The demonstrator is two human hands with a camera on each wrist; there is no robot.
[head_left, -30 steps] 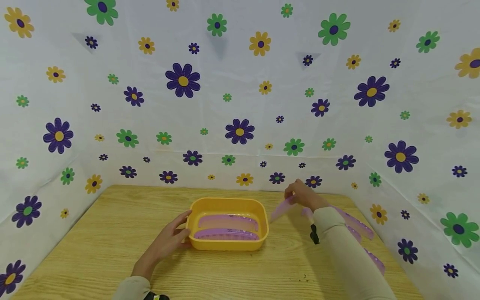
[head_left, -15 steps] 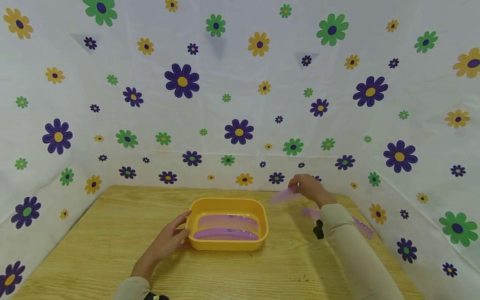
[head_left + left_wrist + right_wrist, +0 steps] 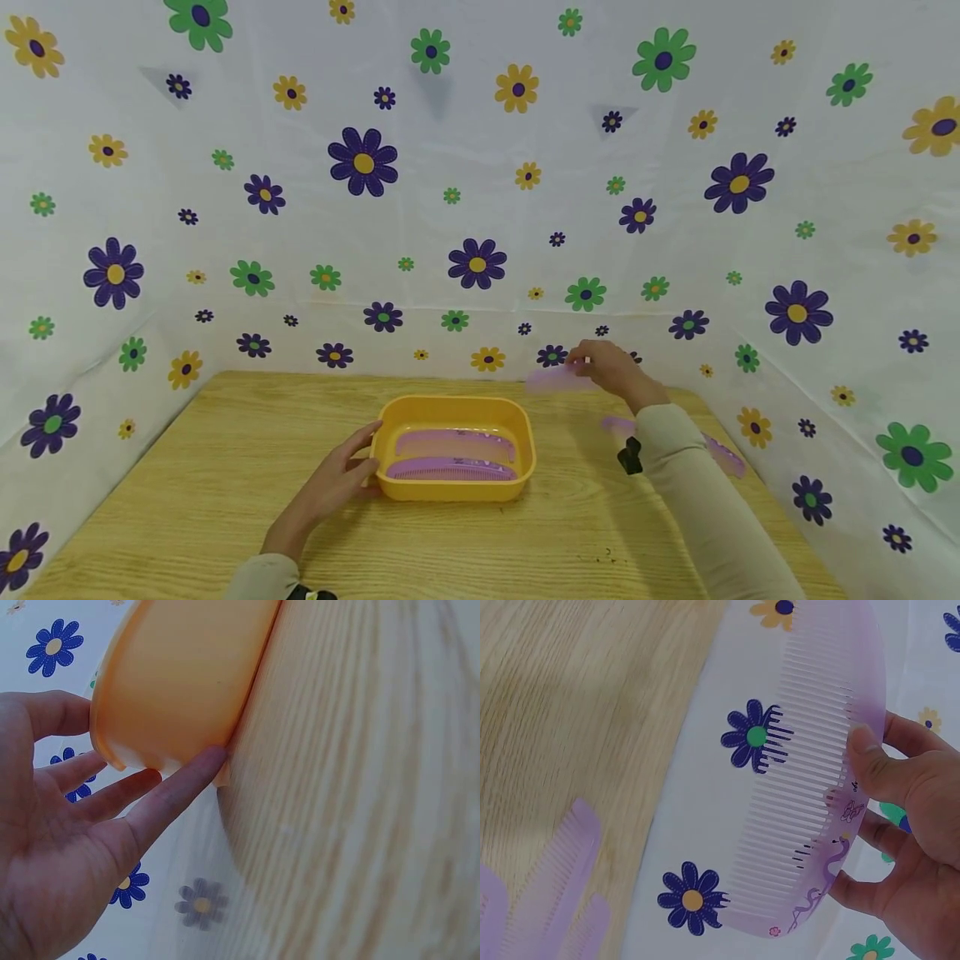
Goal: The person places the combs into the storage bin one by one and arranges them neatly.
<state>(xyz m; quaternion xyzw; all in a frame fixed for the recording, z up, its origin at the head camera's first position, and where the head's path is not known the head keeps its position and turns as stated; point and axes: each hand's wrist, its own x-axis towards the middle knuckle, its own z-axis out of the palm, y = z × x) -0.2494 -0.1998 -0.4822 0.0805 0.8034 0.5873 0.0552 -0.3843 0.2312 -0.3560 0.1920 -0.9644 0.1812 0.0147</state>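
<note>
My right hand (image 3: 611, 367) pinches a lilac comb (image 3: 821, 772) by its spine, thumb against fingers; it's up off the table (image 3: 525, 550), right of the yellow tray (image 3: 450, 492), well apart; my left hand (image 3: 341, 475) has fairly straight fingers against the tray's end, not wrapped round; two combs (image 3: 450, 470) lie inside, loose combs (image 3: 559, 877) further right; I'd keep that spine pinch, teeth untouched, left fingers bracing lightly.

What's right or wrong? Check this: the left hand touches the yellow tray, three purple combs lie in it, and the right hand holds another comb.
The count is wrong: the head view shows two purple combs lying in the yellow tray, not three. The left hand does touch it, and the right hand holds another comb.
</note>
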